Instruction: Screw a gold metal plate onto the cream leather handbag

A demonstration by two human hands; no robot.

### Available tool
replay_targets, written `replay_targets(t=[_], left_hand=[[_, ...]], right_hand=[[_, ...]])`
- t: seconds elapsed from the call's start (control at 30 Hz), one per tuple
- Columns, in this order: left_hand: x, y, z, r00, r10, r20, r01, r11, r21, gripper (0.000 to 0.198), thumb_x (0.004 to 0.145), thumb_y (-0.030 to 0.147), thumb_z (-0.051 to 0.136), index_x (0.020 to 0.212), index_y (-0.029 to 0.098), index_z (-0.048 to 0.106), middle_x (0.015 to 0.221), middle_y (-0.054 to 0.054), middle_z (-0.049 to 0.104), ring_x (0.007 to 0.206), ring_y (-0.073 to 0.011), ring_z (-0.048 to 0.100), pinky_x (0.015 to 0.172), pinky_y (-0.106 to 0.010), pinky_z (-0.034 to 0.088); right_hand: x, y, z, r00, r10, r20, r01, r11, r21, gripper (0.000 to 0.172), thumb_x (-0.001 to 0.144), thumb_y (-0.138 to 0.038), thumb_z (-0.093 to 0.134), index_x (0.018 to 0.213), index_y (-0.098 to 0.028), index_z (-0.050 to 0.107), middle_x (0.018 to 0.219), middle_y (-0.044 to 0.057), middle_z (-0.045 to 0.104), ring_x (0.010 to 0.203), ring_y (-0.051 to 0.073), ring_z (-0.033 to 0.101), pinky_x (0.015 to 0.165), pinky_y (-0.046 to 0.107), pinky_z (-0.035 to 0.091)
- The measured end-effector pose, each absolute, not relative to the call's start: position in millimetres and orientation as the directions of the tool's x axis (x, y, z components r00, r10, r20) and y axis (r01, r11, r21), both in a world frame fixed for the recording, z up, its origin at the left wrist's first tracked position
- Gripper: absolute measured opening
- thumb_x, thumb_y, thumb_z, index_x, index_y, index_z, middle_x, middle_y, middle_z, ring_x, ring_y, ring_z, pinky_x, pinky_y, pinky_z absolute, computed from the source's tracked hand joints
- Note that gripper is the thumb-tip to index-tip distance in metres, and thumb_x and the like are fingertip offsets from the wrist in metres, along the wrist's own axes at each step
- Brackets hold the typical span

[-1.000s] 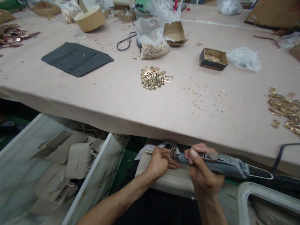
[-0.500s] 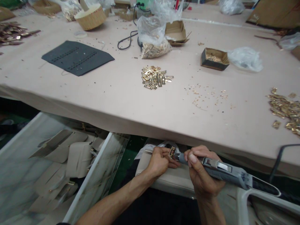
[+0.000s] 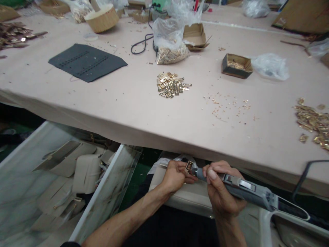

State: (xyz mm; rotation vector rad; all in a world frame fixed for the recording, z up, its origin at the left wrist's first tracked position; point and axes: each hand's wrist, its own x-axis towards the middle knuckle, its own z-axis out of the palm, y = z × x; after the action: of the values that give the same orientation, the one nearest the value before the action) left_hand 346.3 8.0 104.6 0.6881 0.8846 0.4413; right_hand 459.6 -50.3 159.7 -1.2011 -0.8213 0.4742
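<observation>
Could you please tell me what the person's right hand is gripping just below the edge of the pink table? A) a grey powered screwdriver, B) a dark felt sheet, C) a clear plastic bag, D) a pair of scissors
A: the right hand is wrapped around the grey powered screwdriver, with its tip at the small gold metal plate pinched by the left hand.

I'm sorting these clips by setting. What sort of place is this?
Probably a handbag assembly workshop: a pile of gold metal plates on a large worktable, beige bags in a bin, and the right hand holding a powered driver to a fitting held by the left hand.
</observation>
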Motion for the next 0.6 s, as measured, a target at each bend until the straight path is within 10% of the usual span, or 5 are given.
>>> replay_targets(t=[0.6], left_hand=[[345.0, 8.4, 109.0, 0.555, 0.622, -0.552, -0.085, 0.702, 0.707, 0.013, 0.073, 0.015, 0.064, 0.08, 0.009, 0.074, 0.077, -0.01, 0.075, 0.064, -0.0178, 0.071, 0.064, -0.027, 0.058]], right_hand=[[453.4, -48.0, 160.7, 0.673, 0.683, 0.285, 0.082, 0.314, -0.946, 0.011, 0.08, -0.016, 0.074, 0.088, -0.02, 0.068, 0.08, 0.002, 0.06, 0.071, 0.019, 0.06, 0.063, 0.038, 0.05]])
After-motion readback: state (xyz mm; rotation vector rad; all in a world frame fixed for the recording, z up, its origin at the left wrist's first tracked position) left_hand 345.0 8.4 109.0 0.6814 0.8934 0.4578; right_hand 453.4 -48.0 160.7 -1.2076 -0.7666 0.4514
